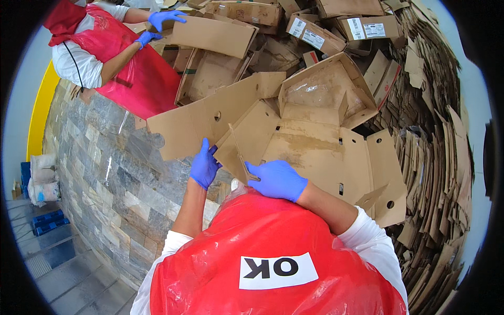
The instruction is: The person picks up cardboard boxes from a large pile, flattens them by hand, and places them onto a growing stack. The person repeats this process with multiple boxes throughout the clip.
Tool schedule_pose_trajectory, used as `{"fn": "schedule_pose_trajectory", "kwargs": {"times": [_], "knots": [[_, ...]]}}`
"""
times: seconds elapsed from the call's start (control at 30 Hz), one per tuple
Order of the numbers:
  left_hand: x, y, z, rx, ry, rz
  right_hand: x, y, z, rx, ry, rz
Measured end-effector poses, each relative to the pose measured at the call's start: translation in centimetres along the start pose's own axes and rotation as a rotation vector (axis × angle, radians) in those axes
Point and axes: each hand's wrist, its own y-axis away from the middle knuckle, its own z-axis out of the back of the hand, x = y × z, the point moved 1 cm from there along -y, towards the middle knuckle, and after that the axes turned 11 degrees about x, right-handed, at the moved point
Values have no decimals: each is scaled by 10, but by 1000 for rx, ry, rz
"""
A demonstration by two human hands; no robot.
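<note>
Left hand (203, 167) and right hand (276, 179), both gloved blue, each grasp the near edge of a flattened cardboard box (315, 152). Beyond: open box (323, 86) and loose boxes. Right: stacked flat cardboard (430, 157). Far left: a co-worker's gloved hands (165, 18) on another sheet (212, 35).

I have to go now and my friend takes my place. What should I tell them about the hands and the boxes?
Left hand: blue glove, gripping the edge of a cardboard flap.
Right hand: blue glove, pinching the same flap from the other side.
The flap belongs to an opened box lying partly flattened in front, on the box heap.
A co-worker in a red apron handles another sheet at the far left.
Flat cardboard stack stands along the right.
Done: the box is opened out. Left: it is not yet fully flat, and many boxes in the heap are still unflattened.
</note>
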Motion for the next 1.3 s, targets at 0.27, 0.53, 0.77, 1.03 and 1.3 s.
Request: {"fn": "schedule_pose_trajectory", "kwargs": {"times": [0.27, 0.53, 0.77, 1.03, 1.3], "knots": [[-48, -24, -4, 9, -216, -24, 34, 62, 53, -170, 15, 128], [-135, -25, -79, 368, -559, 55, 61, 103, 52, -258, 319, 179], [-152, -44, -92, 316, -845, 256, 68, 122, 47, -275, 274, 227], [-130, -47, -97, 292, -439, 201, 81, 144, 47, -301, 310, 218], [-141, -16, -144, 554, -1061, 242, 79, 143, 25, -270, 292, 197]]}}
